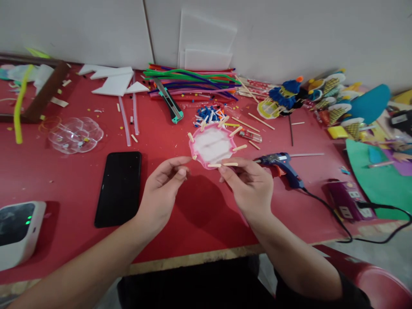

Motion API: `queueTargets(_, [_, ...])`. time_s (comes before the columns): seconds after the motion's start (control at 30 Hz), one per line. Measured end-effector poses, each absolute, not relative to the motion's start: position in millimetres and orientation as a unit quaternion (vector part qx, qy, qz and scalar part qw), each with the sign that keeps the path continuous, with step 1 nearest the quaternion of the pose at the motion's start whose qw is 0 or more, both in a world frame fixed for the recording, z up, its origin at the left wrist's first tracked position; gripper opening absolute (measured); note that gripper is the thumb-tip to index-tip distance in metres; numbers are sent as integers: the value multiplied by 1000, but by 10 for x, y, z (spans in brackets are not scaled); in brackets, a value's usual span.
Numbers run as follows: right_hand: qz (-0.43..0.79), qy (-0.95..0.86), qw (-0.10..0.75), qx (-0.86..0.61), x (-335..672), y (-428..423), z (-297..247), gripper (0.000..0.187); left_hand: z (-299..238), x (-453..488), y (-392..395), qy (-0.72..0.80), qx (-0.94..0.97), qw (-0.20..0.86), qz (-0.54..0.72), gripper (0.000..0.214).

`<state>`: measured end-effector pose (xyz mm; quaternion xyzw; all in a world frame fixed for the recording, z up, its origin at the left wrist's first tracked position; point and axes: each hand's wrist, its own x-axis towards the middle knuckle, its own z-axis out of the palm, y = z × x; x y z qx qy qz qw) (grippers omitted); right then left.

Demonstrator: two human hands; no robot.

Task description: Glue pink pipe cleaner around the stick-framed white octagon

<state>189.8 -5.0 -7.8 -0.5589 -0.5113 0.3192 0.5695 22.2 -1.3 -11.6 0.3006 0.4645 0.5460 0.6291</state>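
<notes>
A round white disc (212,145) has a pink pipe cleaner (195,152) around its rim and several short wooden sticks (237,131) jutting up around the edge. Between thumb and fingers, my right hand (249,182) pinches the near edge of this small craft by a stick. My left hand (165,182) is at the craft's left edge, its index finger stretched toward the rim and its thumb a little apart. Whether that fingertip touches the rim is hard to tell. A dark shadow lies on the red table below the craft.
A blue glue gun (283,165) lies right of my hands, its cord running to a purple power box (347,199). A black phone (119,189) lies to the left. Beyond are a utility knife (169,103), colourful pipe cleaners (193,79), and a clear flower-shaped tray (77,135).
</notes>
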Motion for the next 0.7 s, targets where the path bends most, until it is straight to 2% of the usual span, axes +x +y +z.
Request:
queueTargets(0.2, [331,-517,573,-542,1885,-51,-76,4,-119,210,-3,438,305,644,548,6])
queueTargets(0.47, [335,-564,548,-520,1906,-93,-100,8,-124,247,-64,462,386,642,476,15])
queueTargets(0.7, [314,-595,529,-518,1918,-100,-101,9,-36,224,-69,494,473,576,448,13])
